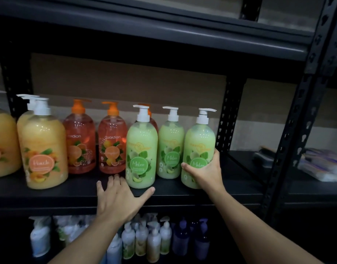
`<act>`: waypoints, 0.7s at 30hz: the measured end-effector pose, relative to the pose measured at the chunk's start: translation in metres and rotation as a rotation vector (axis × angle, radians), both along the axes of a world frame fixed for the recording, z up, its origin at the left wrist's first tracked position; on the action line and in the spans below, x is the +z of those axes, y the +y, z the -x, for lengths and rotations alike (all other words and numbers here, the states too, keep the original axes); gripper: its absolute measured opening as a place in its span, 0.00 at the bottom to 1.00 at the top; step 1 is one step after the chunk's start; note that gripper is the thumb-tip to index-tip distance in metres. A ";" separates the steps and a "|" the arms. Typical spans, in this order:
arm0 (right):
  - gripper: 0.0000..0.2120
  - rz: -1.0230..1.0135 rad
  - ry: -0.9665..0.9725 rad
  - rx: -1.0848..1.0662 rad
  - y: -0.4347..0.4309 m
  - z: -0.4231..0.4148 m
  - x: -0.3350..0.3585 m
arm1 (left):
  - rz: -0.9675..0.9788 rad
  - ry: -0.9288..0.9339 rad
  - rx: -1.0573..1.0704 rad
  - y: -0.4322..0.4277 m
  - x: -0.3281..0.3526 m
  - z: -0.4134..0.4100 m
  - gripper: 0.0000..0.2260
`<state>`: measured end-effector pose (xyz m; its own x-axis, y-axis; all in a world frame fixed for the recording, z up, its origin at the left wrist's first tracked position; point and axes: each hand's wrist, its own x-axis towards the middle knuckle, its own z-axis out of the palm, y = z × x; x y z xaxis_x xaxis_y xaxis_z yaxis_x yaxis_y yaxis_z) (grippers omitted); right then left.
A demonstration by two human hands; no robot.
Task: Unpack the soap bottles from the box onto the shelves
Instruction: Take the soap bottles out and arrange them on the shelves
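Fingers (pixel 216 155) around glossy green bottle (pixel 199 138)

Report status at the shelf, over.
Right grip holds rightmost green plastic melon pump bottle, upright on black metal shelf. Left grip open, flat on shelf front. Nothing blocks it.

It's dim in here. What light there is comes from the front, leaving small white glints on the peach bottles (pixel 44 149) and orange bottles (pixel 112 141). Deep shadow sits under the upper shelf (pixel 164 29). The lower bottles (pixel 154 241) look blurred, and the uprights (pixel 289 145) bow near the right edge.
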<state>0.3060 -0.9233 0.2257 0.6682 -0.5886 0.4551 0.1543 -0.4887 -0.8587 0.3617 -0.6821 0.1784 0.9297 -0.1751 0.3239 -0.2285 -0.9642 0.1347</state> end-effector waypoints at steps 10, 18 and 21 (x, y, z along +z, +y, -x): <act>0.47 -0.010 0.051 0.091 -0.007 -0.008 -0.011 | -0.009 0.076 -0.011 -0.001 0.004 0.002 0.59; 0.56 -0.055 0.151 0.137 -0.012 -0.001 -0.018 | -0.076 0.121 -0.009 -0.001 0.012 0.004 0.58; 0.56 -0.036 0.163 0.125 -0.012 -0.003 -0.020 | -0.077 0.115 -0.012 0.000 0.011 0.004 0.58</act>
<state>0.3086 -0.9357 0.2052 0.8002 -0.5101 0.3152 0.0693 -0.4435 -0.8936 0.3576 -0.6823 0.1895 0.9575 -0.2069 0.2009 -0.2277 -0.9699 0.0862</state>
